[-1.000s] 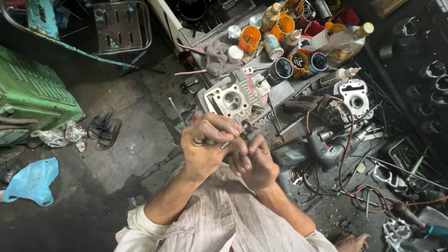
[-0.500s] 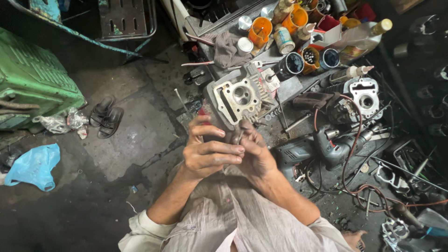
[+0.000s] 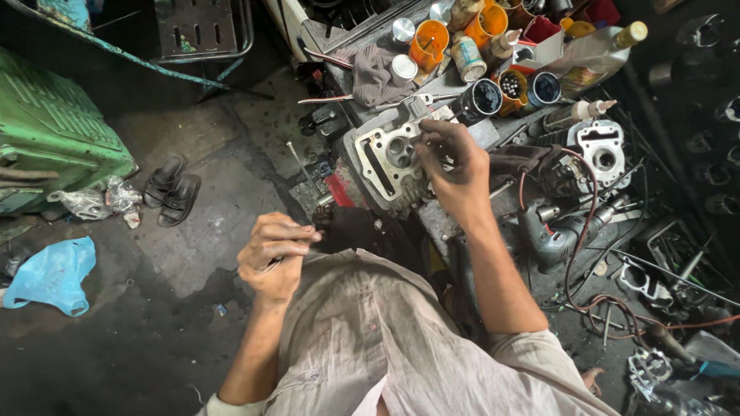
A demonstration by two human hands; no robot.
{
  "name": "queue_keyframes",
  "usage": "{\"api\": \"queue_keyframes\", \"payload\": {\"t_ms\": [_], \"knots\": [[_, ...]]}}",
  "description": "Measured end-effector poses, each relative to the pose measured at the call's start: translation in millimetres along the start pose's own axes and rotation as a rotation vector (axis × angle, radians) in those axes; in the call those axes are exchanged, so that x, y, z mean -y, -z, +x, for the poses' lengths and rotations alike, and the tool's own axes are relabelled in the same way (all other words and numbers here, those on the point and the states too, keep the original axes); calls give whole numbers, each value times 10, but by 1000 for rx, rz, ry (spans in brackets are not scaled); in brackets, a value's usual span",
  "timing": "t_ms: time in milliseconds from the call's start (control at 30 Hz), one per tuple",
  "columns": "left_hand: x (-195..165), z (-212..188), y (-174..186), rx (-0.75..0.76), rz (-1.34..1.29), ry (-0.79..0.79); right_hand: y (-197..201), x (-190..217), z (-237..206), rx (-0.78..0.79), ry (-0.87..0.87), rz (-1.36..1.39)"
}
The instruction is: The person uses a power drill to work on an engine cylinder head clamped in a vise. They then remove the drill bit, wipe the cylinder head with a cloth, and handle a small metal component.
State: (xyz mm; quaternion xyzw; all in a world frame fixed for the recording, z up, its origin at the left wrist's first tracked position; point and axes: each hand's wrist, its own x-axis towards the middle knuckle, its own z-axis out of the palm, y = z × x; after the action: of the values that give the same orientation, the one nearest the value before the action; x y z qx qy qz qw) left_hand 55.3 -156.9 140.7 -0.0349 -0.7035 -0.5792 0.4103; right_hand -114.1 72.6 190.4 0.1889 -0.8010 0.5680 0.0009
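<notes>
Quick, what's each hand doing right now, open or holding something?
Left hand: closed around a thin metal tool, away from the bench.
Right hand: fingers resting on the cylinder head; grip cannot be told.
</notes>
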Motion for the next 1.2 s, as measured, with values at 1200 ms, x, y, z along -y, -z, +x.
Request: {"api": "queue_keyframes", "payload": {"t_ms": [1200], "knots": [[-118,-4,-432,296,-28,138,466,-211,-372,-135,174,-502]]}}
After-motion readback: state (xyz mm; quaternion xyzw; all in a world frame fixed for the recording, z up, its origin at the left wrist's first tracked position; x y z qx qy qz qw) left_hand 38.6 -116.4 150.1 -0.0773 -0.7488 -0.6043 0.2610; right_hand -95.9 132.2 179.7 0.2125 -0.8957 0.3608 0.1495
